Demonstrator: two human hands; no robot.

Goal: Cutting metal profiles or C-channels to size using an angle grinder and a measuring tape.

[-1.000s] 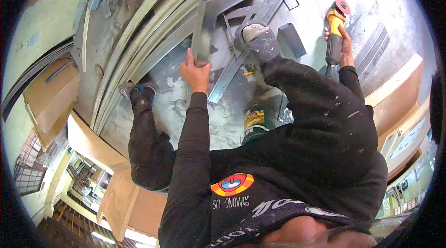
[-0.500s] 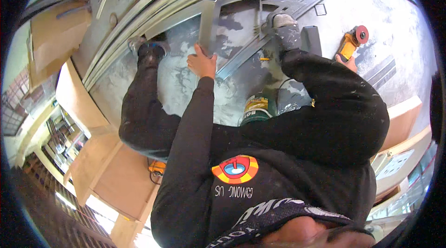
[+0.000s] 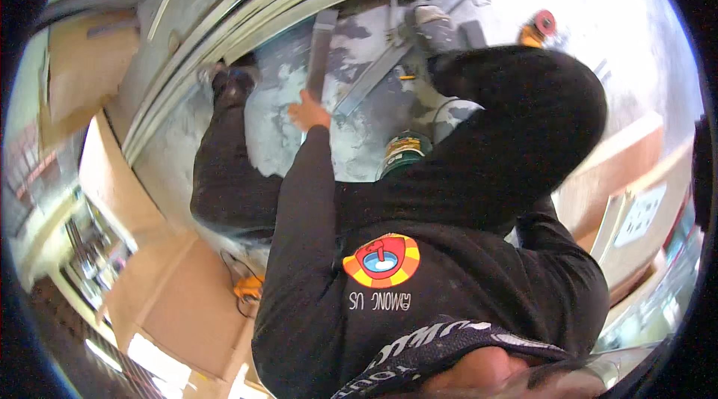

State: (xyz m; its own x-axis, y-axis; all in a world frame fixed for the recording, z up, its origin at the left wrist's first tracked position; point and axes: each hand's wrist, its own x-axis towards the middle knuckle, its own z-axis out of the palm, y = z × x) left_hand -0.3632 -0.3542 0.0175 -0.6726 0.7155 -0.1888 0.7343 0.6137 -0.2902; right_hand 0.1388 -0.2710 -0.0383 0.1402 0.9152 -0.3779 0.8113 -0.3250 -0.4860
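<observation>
The left hand (image 3: 308,112) has a narrow grip on the near end of a straight, flat-sided metal profile (image 3: 321,59), though blur hides how each finger sits. This smooth grey length points away from the person, over the patchy grey floor (image 3: 284,130), its far end just short of the long metal rails (image 3: 262,25) that run in parallel ridges toward the floor's far edge. The right hand is hidden behind the bent right leg (image 3: 516,122), only its soft black sleeve (image 3: 557,242) showing, so I cannot tell what its grip is doing. Beyond that knee, toward the floor's far right corner, lies an angle grinder (image 3: 532,38) with a yellow body and a round, matt red disc (image 3: 545,23). Between the legs stands a rounded green bucket (image 3: 404,154) with a pale label; near it a silvery channel (image 3: 370,79) slants across the floor beside the dusty right shoe (image 3: 434,29). A flat-faced plywood panel (image 3: 617,160) stands near the floor's right edge
</observation>
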